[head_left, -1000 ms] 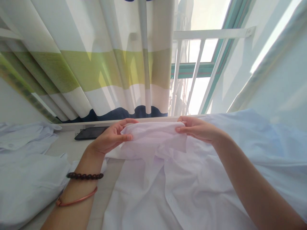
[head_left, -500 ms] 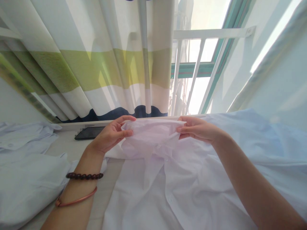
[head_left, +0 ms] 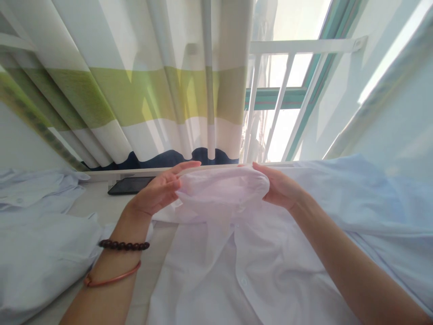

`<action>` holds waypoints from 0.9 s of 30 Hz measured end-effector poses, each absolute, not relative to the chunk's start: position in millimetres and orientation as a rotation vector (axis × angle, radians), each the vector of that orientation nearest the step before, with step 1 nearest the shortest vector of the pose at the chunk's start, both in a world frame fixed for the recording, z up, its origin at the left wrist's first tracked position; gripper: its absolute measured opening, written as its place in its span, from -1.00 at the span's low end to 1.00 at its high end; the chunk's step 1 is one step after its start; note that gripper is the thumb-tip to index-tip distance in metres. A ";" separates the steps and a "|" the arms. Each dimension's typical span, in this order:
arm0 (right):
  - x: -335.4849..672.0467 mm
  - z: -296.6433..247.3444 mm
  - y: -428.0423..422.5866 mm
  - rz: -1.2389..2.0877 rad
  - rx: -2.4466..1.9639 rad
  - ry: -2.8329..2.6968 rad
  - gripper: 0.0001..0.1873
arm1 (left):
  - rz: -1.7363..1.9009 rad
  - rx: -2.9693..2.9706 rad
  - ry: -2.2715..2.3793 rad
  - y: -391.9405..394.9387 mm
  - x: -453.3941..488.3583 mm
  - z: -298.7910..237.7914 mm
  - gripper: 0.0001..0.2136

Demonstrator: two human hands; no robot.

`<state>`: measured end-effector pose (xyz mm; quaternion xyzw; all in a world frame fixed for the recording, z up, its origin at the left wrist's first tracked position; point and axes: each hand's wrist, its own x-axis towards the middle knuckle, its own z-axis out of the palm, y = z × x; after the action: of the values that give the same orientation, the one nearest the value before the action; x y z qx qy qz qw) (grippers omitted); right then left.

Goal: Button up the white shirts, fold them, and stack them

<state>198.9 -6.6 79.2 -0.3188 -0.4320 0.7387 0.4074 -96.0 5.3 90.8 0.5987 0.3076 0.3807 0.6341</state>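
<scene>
A white button-front shirt lies spread in front of me, its buttoned front facing up. Its collar end is lifted and held as a loop between my hands. My left hand pinches the left end of the collar between thumb and fingers. On the right end, my right hand grips the fabric, with cloth covering part of its fingers. A dark beaded bracelet and a copper-coloured bangle circle my left forearm.
A dark phone lies beyond my left wrist. White folded clothes are piled at left, and pale blue-white cloth spreads at right. Behind stand a striped curtain and a white railing before a window.
The collar has turned so its loop opens toward me. My right hand has moved slightly and now has cloth over its fingers. The view has shifted a little.
</scene>
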 end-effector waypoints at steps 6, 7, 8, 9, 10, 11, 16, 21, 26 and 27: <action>198.8 81.8 -7.0 1.758 -0.869 -1.113 -0.64 | 0.850 1.389 0.790 4.8 -91.3 90.7 -0.54; 198.9 81.8 -7.0 1.743 -0.844 -1.092 -0.65 | 0.871 1.404 0.797 4.7 -91.0 90.0 -0.49; 199.0 82.0 -7.1 1.732 -0.804 -1.075 -0.68 | 0.896 1.416 0.796 4.6 -90.8 89.3 -0.44; 199.0 82.4 -7.4 1.725 -0.762 -1.069 -0.73 | 0.920 1.424 0.791 4.3 -90.5 88.5 -0.42; 198.9 83.1 -7.8 1.719 -0.727 -1.079 -0.80 | 0.935 1.430 0.784 3.9 -90.1 87.9 -0.41; 199.0 84.1 -8.5 1.714 -0.709 -1.106 -0.85 | 0.935 1.433 0.777 3.5 -89.5 87.7 -0.42; 201.1 92.5 -14.2 1.609 -0.768 -1.435 -0.70 | 0.792 1.577 0.868 0.8 -82.4 93.5 -0.54; 201.2 100.0 -20.2 1.227 -1.017 -1.796 -0.54 | 0.679 1.910 1.134 -1.6 -72.1 104.7 -0.57; 202.9 105.8 -23.0 0.971 -1.178 -1.893 -0.62 | 0.732 2.027 1.214 -5.6 -68.5 111.7 -0.61; 205.0 106.7 -23.1 0.942 -1.197 -1.898 -0.61 | 0.778 2.012 1.201 -6.1 -69.1 112.6 -0.64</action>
<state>205.0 -23.1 106.7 -0.4615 -0.7315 0.3631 0.3466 -69.1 -6.1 112.6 0.7693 0.4593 0.2973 0.3298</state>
